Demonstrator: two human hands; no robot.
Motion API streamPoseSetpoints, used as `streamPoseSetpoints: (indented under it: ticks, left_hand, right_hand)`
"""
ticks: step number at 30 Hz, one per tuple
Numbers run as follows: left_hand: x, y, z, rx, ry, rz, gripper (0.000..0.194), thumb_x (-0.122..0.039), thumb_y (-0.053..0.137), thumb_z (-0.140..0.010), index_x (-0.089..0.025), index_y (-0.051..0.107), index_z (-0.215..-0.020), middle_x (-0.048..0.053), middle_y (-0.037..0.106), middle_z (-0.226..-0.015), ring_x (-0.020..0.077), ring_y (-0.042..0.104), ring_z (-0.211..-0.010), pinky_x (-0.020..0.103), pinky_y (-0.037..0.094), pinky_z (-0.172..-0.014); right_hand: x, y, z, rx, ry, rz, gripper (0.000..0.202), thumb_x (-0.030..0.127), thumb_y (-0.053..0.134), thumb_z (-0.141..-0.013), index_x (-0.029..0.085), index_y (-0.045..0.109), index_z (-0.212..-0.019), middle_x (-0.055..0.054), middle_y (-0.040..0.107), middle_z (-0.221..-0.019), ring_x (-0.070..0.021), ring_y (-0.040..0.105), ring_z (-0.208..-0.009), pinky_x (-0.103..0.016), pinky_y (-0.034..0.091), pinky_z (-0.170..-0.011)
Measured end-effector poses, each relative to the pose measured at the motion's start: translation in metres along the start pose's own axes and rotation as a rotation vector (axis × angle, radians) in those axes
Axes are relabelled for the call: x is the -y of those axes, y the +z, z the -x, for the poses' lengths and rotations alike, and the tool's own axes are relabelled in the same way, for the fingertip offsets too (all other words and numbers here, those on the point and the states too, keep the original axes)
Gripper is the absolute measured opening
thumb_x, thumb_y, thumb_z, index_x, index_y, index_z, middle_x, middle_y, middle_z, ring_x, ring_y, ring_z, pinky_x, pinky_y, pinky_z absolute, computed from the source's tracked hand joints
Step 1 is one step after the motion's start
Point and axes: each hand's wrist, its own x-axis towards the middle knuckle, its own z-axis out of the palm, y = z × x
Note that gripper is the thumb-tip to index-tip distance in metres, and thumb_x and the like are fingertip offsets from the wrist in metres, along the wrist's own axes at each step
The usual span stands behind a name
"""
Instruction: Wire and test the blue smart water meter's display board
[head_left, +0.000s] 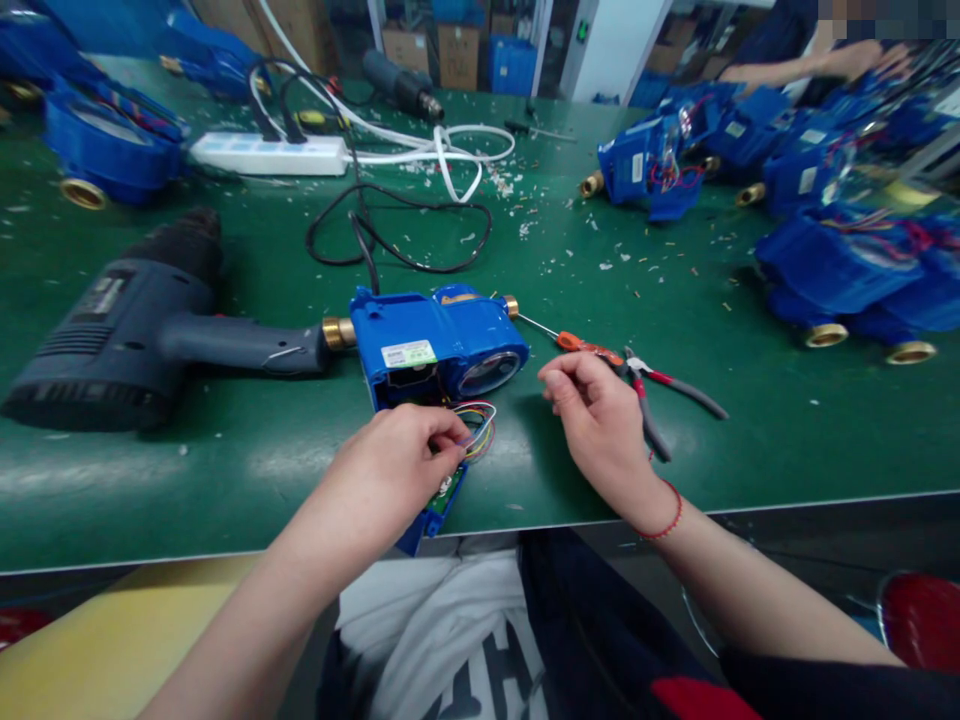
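A blue water meter (420, 335) with brass pipe ends lies on the green bench, its round window and an open compartment facing me. Thin coloured wires (484, 430) loop out of the compartment. My left hand (409, 455) pinches these wires over a blue cover with a green circuit board (448, 487), partly hidden beneath it. To the right of the meter, my right hand (596, 425) hovers with curled fingers and thumb pressed together; whatever may be between them is hidden. Just beyond it lie an orange-handled screwdriver (589, 347) and pliers with red and grey handles (679, 390).
A grey heat gun (135, 325) lies at left, its handle by the meter's brass end. Behind are a white power strip (270, 155), looped cables and a second heat gun (401, 85). Several blue meters (840, 265) stand at right, near another person's hand (855, 62).
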Motion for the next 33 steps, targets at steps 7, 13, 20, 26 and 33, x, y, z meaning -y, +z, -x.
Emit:
streamPoseSetpoints:
  ticks: [7, 13, 20, 26, 33]
  left_hand:
    - [0.0, -0.003, 0.0, 0.025, 0.008, 0.137, 0.014, -0.029, 0.058, -0.074, -0.019, 0.066, -0.069, -0.003, 0.056, -0.055, 0.0123, 0.046, -0.05, 0.023, 0.029, -0.046]
    - [0.001, -0.003, 0.0, 0.046, 0.012, 0.232, 0.017, -0.033, 0.058, -0.073, -0.017, 0.061, -0.072, -0.002, 0.055, -0.057, 0.0117, 0.045, -0.052, 0.021, 0.032, -0.044]
    - [0.001, 0.0, 0.003, 0.021, 0.03, 0.257, 0.016, -0.033, 0.055, -0.077, -0.019, 0.059, -0.072, -0.004, 0.053, -0.055, 0.0104, 0.045, -0.049, 0.02, 0.035, -0.045]
    - [0.002, -0.003, 0.003, 0.06, 0.038, 0.226, 0.02, -0.034, 0.055, -0.079, -0.017, 0.064, -0.077, -0.003, 0.054, -0.055, 0.0111, 0.045, -0.05, 0.021, 0.034, -0.044]
    - [-0.003, -0.003, 0.0, 0.063, 0.038, 0.125, 0.016, -0.03, 0.057, -0.076, -0.018, 0.062, -0.068, -0.004, 0.049, -0.051, 0.0101, 0.039, -0.047, 0.022, 0.026, -0.042]
  right_hand:
    - [0.022, 0.015, 0.009, 0.637, 0.385, -0.303, 0.017, 0.026, 0.054, -0.088, 0.014, 0.061, -0.078, 0.004, 0.055, -0.055, -0.0055, 0.044, -0.037, -0.018, 0.033, -0.036]
    - [0.026, 0.03, 0.009, 0.54, 0.5, -0.467, 0.016, 0.021, 0.052, -0.09, 0.015, 0.052, -0.075, 0.007, 0.052, -0.057, -0.0027, 0.043, -0.039, -0.013, 0.033, -0.036]
    - [0.025, 0.027, 0.014, 0.481, 0.483, -0.456, 0.024, 0.02, 0.053, -0.091, 0.015, 0.052, -0.068, 0.006, 0.049, -0.044, -0.0028, 0.038, -0.034, -0.014, 0.028, -0.037]
    - [0.026, 0.028, 0.012, 0.478, 0.481, -0.488, 0.026, 0.025, 0.055, -0.091, 0.014, 0.053, -0.067, 0.007, 0.047, -0.044, -0.0025, 0.035, -0.036, -0.015, 0.025, -0.038]
    - [0.024, 0.023, 0.009, 0.557, 0.503, -0.529, 0.01, 0.016, 0.057, -0.085, 0.013, 0.056, -0.076, 0.006, 0.052, -0.052, -0.0039, 0.045, -0.044, -0.014, 0.036, -0.044]
